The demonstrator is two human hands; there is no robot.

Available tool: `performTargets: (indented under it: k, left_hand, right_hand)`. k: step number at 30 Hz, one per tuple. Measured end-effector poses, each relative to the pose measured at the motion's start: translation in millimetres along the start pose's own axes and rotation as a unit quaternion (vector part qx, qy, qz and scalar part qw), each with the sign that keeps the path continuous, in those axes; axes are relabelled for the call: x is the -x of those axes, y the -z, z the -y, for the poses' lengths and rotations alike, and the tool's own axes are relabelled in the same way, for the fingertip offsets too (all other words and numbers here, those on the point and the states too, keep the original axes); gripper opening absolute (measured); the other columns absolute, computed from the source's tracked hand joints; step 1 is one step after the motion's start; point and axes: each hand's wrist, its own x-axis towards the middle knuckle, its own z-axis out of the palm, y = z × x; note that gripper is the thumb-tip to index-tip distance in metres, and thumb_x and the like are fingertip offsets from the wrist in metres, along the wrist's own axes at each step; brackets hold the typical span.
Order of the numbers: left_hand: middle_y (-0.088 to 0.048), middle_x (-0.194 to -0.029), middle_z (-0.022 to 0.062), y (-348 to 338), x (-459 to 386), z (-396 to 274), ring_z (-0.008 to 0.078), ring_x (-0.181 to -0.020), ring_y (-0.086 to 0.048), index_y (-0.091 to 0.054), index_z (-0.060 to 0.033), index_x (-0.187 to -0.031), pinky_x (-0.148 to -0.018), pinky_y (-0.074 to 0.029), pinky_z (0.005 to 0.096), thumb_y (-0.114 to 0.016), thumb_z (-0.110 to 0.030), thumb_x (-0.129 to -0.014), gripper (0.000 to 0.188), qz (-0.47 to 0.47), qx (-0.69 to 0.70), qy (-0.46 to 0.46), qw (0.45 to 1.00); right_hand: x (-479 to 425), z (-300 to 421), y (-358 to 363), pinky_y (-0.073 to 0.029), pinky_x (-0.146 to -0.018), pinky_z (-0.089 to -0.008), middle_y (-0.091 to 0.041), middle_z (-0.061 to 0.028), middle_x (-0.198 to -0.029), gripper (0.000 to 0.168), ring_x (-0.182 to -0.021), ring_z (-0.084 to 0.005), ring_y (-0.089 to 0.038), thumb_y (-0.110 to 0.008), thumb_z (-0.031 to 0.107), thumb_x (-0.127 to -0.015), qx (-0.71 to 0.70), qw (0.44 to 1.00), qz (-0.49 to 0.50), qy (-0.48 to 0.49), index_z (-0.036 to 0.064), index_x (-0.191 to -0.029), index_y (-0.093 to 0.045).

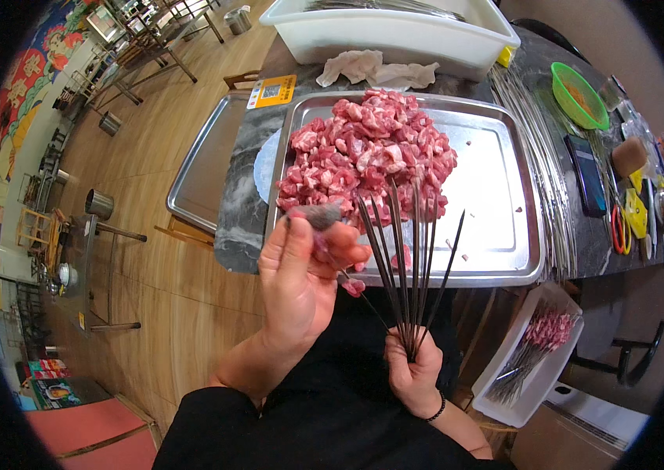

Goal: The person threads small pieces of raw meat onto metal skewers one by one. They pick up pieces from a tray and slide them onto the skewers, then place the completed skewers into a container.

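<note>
My right hand (pixel 414 367) grips a fanned bundle of flat metal skewers (pixel 405 288) by their lower ends, points upward. One skewer leans left out of the bundle, with a small piece of meat (pixel 354 286) threaded on it. Around this skewer's upper part curl the fingers of my left hand (pixel 302 276), pinching meat that they mostly hide. A grey cover (pixel 320 215) wraps a fingertip of that hand. Behind both hands, a heap of diced raw meat (pixel 367 150) fills the left part of a metal tray (pixel 484 194).
A white tub (pixel 390 38) holding skewers stands beyond the tray. Loose skewers (pixel 537 153), a green basket (pixel 580 97), a phone (pixel 585 176) and scissors (pixel 621 229) lie right. Below them, a white bin (pixel 499 376) contains meat skewers (pixel 543 335). Another tray (pixel 202 164) sits left.
</note>
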Motion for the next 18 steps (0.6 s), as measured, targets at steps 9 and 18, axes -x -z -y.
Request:
performTargets:
  k: [9, 18]
  left_hand:
    - [-0.056, -0.081, 0.0124, -16.8, -74.1, -22.6, 0.0294, -0.076, -0.058, -0.064, -0.0008, -0.083, -0.069, -0.046, 0.0392, -0.074, -0.018, -0.082, 0.020, 0.220, -0.704, -0.273, 0.617]
    - [-0.068, -0.085, 0.0086, 1.8, -115.4, -29.3, 0.0214, -0.074, -0.067, -0.067, -0.0006, -0.089, -0.065, -0.053, 0.0305, -0.065, -0.015, -0.092, 0.015, 0.135, -0.637, -0.109, 0.751]
  right_hand:
    - [-25.0, 1.0, 20.0, -0.043, -0.057, -0.0221, -0.056, -0.0028, -0.078, 0.009, -0.062, -0.0085, -0.053, -0.057, 0.004, -0.096, -0.057, 0.993, -0.101, -0.021, -0.001, -0.104, -0.055]
    - [-18.5, 0.8, 45.0, -0.044, -0.057, -0.0226, -0.057, -0.0013, -0.074, 0.007, -0.062, -0.0078, -0.053, -0.059, 0.005, -0.094, -0.019, 0.998, -0.022, -0.054, 0.000, -0.099, -0.056]
